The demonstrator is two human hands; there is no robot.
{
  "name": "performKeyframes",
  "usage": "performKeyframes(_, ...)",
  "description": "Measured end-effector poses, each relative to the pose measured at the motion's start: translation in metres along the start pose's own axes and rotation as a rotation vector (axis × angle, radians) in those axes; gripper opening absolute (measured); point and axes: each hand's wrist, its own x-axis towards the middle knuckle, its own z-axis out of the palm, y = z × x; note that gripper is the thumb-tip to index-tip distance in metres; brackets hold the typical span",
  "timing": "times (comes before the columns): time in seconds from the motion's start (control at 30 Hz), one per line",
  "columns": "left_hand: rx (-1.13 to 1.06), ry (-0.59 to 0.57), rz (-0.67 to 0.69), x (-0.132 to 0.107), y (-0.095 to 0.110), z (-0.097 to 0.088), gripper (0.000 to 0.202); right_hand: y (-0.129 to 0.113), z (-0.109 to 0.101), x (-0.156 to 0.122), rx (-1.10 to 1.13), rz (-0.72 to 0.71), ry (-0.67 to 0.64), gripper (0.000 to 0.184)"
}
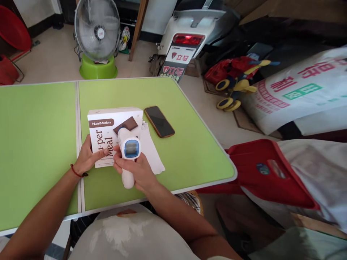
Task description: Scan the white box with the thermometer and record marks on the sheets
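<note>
My left hand (pixel 88 156) grips the lower left part of a white NutriMotion "Super Meal" box (pixel 115 135), which stands tilted on the green folding table (pixel 40 144). My right hand (pixel 137 171) is shut around the handle of a white infrared thermometer (pixel 128 146). Its blue-framed display faces me, and its head is just in front of the box. Beneath the thermometer lies a white paper sheet (pixel 151 153), partly hidden by the box. A black smartphone (pixel 159 122) in an orange-brown case lies on the table just right of the box, with neither hand touching it.
Past the table's far edge stand a metal fan (pixel 97 30) on a green base and the rear of a white scooter (pixel 184 41). A yellow-wheeled toy (pixel 233 83) and a printed white sack (pixel 295 90) are on the right. A red-and-grey bag (pixel 271 173) sits near the table's right corner.
</note>
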Motion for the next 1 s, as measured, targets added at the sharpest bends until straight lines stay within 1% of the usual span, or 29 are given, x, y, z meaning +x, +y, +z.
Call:
performKeyframes(0.1, -0.045, -0.008, 0.001, -0.0007, -0.0018, 0.0007, 0.061, 0.0012, -0.0006, -0.0005, -0.012, 0.01, -0.002, 0.01)
performKeyframes(0.3, -0.036, -0.018, 0.003, -0.0003, -0.0045, -0.0005, 0.061, 0.0015, -0.0015, 0.0002, -0.021, 0.018, 0.004, 0.011)
performKeyframes(0.5, -0.012, -0.011, 0.01, 0.0002, -0.0061, -0.0024, 0.063, 0.0037, -0.0031, 0.0002, -0.045, 0.037, 0.055, 0.013)
performKeyframes(0.7, -0.024, -0.018, 0.017, 0.0006, -0.0055, -0.0013, 0.062, 0.004, -0.0043, -0.0003, -0.042, 0.044, 0.041, 0.013)
performKeyframes(1.0, -0.015, -0.017, 0.02, 0.0008, -0.0049, -0.0015, 0.061, 0.0019, -0.0023, 0.0006, -0.047, 0.055, 0.054, 0.014)
